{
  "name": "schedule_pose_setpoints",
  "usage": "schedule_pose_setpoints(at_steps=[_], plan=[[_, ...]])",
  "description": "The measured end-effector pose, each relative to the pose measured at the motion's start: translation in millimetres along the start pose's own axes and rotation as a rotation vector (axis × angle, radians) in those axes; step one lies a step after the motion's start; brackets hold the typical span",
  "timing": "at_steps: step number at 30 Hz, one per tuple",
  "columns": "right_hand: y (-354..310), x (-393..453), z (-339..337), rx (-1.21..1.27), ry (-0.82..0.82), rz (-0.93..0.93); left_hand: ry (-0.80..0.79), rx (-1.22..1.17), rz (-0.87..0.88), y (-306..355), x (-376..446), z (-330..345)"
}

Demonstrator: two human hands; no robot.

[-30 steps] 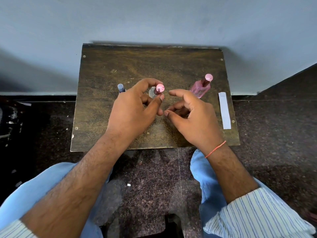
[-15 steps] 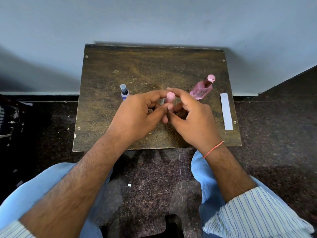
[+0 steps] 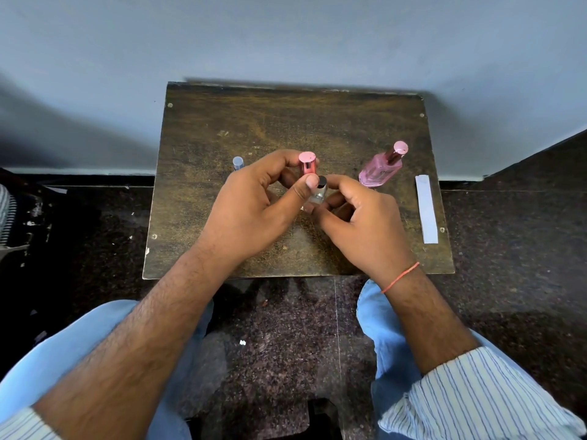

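My left hand (image 3: 254, 204) pinches a small metallic pink cap (image 3: 307, 163) between thumb and fingers, lifted off its bottle. My right hand (image 3: 365, 217) grips the small clear glass bottle (image 3: 318, 193), whose dark spray head shows just below and right of the cap. Both hands hover over the middle of a dark wooden table (image 3: 286, 122). Most of the bottle's body is hidden by my fingers.
A pink perfume bottle (image 3: 381, 166) with a pink cap stands at the table's right. A white paper strip (image 3: 426, 212) lies near the right edge. A small blue-capped vial (image 3: 238, 162) stands left of my left hand. A pale wall lies behind; my knees are below.
The hands came together on the small bottle. The left hand has pulled the pink cap up and off, while the right hand took hold of the bottle body.
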State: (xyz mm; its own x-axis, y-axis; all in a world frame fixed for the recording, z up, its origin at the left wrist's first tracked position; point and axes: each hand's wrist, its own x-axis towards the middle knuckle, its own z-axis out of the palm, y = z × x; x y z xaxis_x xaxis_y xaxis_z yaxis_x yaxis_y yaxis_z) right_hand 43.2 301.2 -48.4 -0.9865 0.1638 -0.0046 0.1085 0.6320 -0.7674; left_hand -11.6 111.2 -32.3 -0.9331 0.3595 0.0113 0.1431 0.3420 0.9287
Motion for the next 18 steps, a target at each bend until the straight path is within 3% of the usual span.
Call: schedule_pose_setpoints(at_steps=[9,18], plan=[[2.7,0.6,3.1,-0.007,0.039,-0.023,-0.027,-0.065,0.004,-2.2,-3.9,-20.6],[2.6,1.4,7.8,-0.003,0.034,-0.042,-0.138,0.012,0.074,-17.9,-3.4,-87.8]])
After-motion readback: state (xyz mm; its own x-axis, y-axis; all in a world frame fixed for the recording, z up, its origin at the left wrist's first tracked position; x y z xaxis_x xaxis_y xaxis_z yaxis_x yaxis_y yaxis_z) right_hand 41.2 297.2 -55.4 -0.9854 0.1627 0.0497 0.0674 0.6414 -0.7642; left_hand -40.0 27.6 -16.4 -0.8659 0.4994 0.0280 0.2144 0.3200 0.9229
